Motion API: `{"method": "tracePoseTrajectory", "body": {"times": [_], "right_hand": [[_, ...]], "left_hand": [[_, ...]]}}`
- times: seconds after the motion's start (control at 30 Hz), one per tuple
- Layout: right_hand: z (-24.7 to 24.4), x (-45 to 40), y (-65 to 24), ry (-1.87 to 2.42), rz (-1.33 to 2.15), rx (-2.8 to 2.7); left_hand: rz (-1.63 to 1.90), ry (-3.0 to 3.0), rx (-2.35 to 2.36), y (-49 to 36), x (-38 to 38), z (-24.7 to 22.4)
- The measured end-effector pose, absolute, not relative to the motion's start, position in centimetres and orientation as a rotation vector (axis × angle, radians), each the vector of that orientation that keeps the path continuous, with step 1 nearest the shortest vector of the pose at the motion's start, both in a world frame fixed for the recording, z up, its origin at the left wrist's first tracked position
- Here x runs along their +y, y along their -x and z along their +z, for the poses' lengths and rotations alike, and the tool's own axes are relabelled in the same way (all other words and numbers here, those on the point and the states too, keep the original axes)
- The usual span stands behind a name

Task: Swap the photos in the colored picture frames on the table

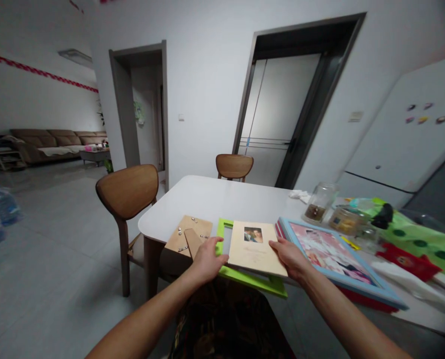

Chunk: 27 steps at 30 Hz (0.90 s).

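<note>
My left hand (209, 260) is closed around the left side of a bright green picture frame (252, 282), its thumb pointing at the cream sheet's edge. In my right hand (291, 257) I pinch the right edge of a cream paper insert (257, 253) printed with a small photo of two people. The insert lies over the green frame and hides much of its opening. Left of the frame, a wooden backing board (185, 232) with metal clips and a stand leg rests on the table, partly behind my left hand.
The white table (207, 194) carries a light blue framed picture (334, 254) on the right, atop something red. Beyond it are a glass jar (321, 202), a container of yellowish food (345, 221) and a red packet (409, 260). Wooden chairs stand left (128, 192) and behind.
</note>
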State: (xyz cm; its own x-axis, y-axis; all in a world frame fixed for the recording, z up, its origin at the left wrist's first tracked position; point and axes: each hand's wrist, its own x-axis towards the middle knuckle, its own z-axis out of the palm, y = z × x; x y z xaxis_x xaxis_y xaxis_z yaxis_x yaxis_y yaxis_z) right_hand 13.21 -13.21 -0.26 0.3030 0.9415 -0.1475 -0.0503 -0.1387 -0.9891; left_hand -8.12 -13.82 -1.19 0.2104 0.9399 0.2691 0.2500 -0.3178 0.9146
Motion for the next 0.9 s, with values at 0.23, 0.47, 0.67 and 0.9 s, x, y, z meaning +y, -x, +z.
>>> {"method": "tracePoseTrajectory", "body": {"times": [0.23, 0.47, 0.67, 0.9], "right_hand": [[-1.8, -11.7, -12.1, 1.500, 1.115, -0.977], [-2.0, -11.5, -11.8, 1.572, 0.987, -1.119], [-1.7, -11.1, -11.4, 1.759, 0.764, -1.309], [-1.2, -10.6, -11.8, 2.059, 0.343, -1.609]], "left_hand": [[0.887, -2.077, 1.106, 7.9, -15.0, -2.4], [0.714, -2.359, 1.137, 8.4, -15.1, -2.2], [0.633, -2.396, 1.152, 8.5, -15.2, -1.6], [0.541, -2.445, 1.202, 8.5, -14.8, -1.5]]}}
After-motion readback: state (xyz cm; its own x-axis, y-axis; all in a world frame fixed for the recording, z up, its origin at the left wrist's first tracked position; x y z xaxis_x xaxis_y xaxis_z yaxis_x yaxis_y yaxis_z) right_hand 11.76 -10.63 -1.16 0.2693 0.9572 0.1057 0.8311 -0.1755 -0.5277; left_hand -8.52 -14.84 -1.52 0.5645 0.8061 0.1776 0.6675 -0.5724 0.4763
